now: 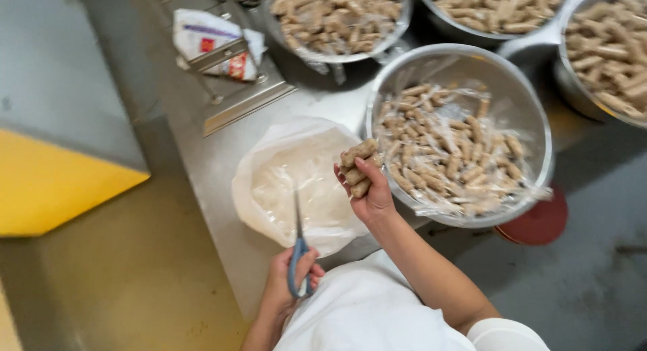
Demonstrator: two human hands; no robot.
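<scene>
1. Nearest to me, my left hand (pixel 286 283) has its grip closed through the blue handles of a pair of scissors (pixel 297 246), blades pointing away from me and shut together as far as I can tell.
2. The blade tips lie over a white plastic bag (pixel 269 189) that sits open on the steel tabletop (pixel 222 162), with pale, soft-looking contents inside it.
3. Just beyond and to the right, my right hand (pixel 369 189) is raised, its grip closed around a small bunch of brown rolls (pixel 357 165), short stubby sticks. They stick out above my fingers, between the bag and the bowl's rim.
4. Right beside that hand stands a large steel bowl (pixel 532 108) lined with clear plastic film and holding many loose rolls of the same kind.
5. A round dark-red lid (pixel 542 223) peeks out from under the bowl's near right edge.
6. Farther off, three more steel bowls (pixel 579 88) hold similar rolls; one at the top centre is covered in clear film.
7. At the far left of the tabletop lies a crumpled white packet (pixel 202 34) with red and blue patches, a metal bar lying across it.
8. Off the tabletop to the left stands a grey and yellow block (pixel 54 182).
</scene>
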